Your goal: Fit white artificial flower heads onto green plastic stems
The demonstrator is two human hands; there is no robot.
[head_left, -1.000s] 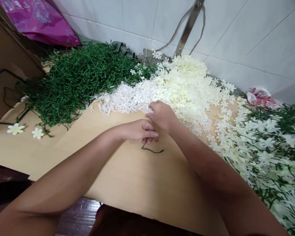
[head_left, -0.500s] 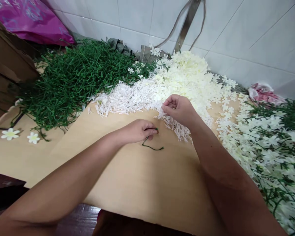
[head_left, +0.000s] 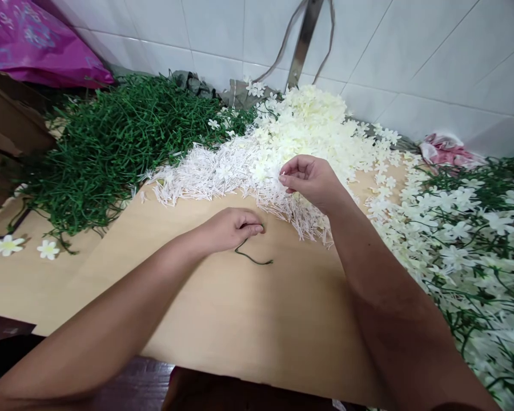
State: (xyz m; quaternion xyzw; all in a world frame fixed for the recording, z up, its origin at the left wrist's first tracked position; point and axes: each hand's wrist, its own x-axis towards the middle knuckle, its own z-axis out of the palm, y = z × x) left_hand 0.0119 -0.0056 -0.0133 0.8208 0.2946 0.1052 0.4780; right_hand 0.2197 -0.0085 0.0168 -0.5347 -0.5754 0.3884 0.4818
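Note:
My left hand (head_left: 239,228) is closed in a pinch on a green artificial flower stem (head_left: 257,262), whose thin lower end curves out below the fingers. Thumb and fingers of my right hand (head_left: 310,180) are pinched together, with a small white piece showing at their tips; its kind is too small to make out. Under and beside that hand lie a heap of thin white stamens (head_left: 209,174) and a heap of cream-white fabric petals (head_left: 317,123). The right hand is above the heaps, higher and further right than the left.
A large pile of green stems (head_left: 124,131) lies at the left, near a cardboard box (head_left: 8,120) and a purple bag (head_left: 38,45). Two loose flowers (head_left: 48,249) rest on the cardboard tabletop (head_left: 223,319). Assembled white flowers (head_left: 466,257) are heaped at the right, below a tiled wall (head_left: 214,28).
My view has shifted slightly to the right. My right hand has lifted a little off the edge of the white heap, its fingers still pinched. The left hand keeps holding the green stem.

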